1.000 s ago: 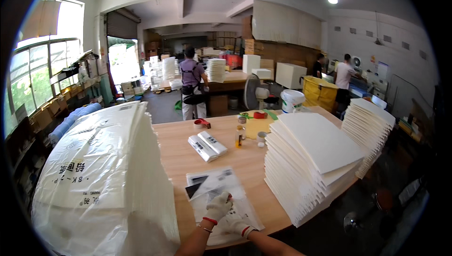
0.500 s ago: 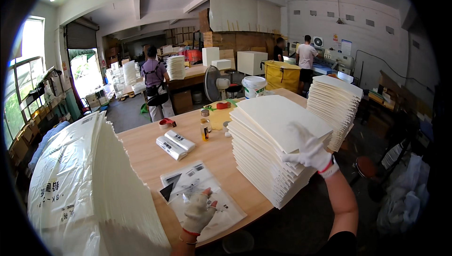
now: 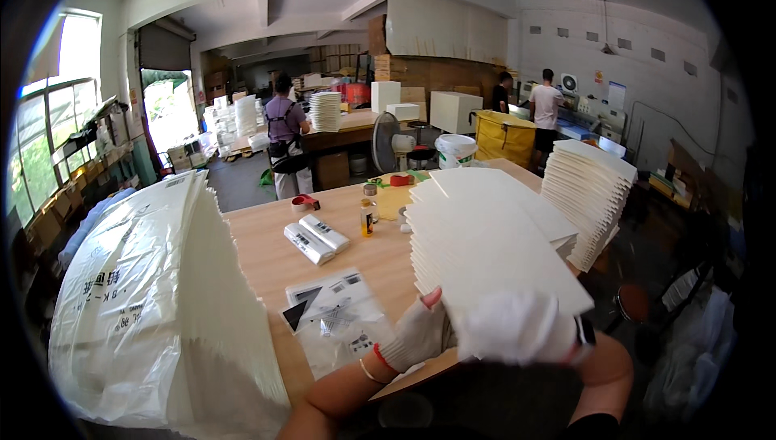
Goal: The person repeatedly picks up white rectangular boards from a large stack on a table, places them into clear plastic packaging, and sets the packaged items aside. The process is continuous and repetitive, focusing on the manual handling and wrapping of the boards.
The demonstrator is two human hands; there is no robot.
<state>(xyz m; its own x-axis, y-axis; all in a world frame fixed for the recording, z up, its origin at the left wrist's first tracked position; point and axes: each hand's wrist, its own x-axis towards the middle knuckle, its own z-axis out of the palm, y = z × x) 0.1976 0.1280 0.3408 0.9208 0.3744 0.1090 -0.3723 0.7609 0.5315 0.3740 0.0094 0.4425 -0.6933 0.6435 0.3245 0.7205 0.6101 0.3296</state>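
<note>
I see left hand [image 3: 416,333] gone from clear bags [image 3: 330,317] to near end of paper stack [image 3: 430,255], right. Top sheet [image 3: 505,250] juts nearer; work has shifted to paper. Left thumb up by sheet edge, grip hidden. Right hand [image 3: 517,328] blurred over sheet; can't tell fingers' state.

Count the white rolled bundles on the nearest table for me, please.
2. One bundle lies on the wooden table, left of the small bottle; the second bundle lies beside it, slightly farther away. Others could be hidden behind the tall paper stack.
</note>
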